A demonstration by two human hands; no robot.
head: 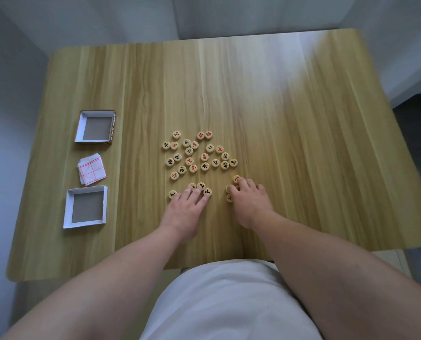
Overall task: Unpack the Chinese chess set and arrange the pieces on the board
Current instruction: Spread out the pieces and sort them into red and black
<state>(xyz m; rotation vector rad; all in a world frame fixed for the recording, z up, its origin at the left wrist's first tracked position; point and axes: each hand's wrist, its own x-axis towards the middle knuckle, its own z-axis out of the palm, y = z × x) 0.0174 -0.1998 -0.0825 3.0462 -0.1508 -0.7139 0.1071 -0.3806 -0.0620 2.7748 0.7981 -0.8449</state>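
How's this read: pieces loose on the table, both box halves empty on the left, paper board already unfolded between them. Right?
One error: the paper board is folded, not unfolded, as the head view shows. The rest holds: it lies between the far box half and the near box half, both empty, on the left, and the pieces lie loose on the table.

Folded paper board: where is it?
Head view: folded paper board lies on the table's left, between the far box tray and near box tray, left of the loose pieces.
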